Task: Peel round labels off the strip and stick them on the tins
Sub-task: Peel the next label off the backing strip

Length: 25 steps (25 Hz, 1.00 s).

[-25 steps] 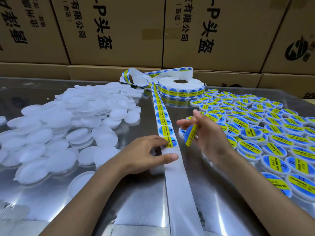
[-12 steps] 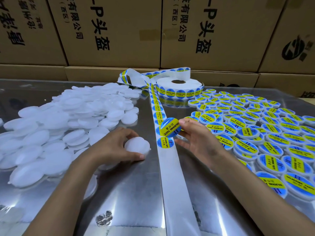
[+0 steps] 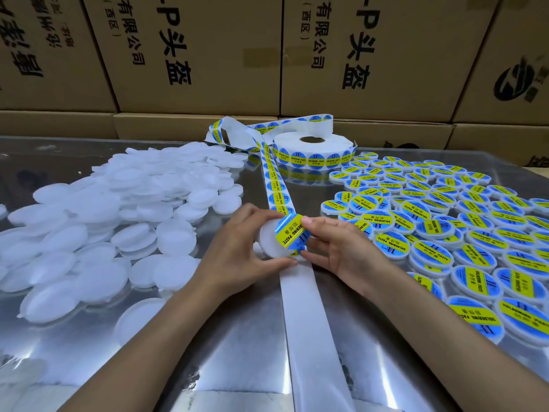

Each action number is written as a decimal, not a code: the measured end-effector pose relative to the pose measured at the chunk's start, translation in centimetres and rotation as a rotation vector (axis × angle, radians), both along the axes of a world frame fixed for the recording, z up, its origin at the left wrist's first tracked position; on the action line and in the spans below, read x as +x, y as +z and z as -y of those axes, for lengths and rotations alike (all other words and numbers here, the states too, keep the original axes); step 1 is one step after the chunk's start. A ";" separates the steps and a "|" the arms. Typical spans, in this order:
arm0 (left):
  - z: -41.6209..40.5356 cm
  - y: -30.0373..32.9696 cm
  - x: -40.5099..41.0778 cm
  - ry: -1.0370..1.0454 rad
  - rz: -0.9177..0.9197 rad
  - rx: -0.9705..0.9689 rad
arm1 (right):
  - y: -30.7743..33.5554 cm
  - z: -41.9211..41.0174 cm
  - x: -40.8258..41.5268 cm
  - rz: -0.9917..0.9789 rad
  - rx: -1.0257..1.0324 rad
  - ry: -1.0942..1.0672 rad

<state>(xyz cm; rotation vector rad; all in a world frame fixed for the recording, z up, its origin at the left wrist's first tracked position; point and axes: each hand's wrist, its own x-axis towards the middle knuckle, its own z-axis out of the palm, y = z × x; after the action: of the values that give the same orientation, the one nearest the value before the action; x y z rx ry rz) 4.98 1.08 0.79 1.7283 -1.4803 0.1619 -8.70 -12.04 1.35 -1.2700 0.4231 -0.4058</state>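
Left hand [image 3: 237, 251] gripped a plain tin [image 3: 271, 243]; right hand [image 3: 338, 248] pinched a label [image 3: 291, 234] onto it. Labelled tins [image 3: 445, 221] lay beyond the right hand, many unlabelled tins [image 3: 104, 221] beyond the left.

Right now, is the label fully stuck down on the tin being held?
Not fully. The label sits tilted on the tin, its lower edge lifted and wrinkled, right hand pinching it.

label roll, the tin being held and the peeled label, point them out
label roll [image 3: 312, 141], head view, white top face beside the core hole
held tin [image 3: 269, 243], head view, bare white side wall
peeled label [image 3: 292, 234], head view, yellow band across its middle
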 end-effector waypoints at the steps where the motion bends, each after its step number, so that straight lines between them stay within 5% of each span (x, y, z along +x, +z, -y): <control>1: 0.1 0.1 -0.2 -0.007 -0.003 -0.018 | 0.0 0.0 0.0 -0.002 0.006 0.005; 19: -0.1 1.1 -1.7 -0.012 -0.024 -0.087 | 0.1 -1.2 0.4 -0.027 -0.047 -0.103; 25: -0.1 1.0 -1.8 0.009 -0.023 -0.109 | 0.4 -1.8 0.6 -0.011 -0.252 -0.182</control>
<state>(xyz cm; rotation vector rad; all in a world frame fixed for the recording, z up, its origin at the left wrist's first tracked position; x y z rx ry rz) 3.19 1.18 1.81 1.6443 -1.4212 0.2224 -8.14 -10.20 1.75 -1.4834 0.5107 -0.6210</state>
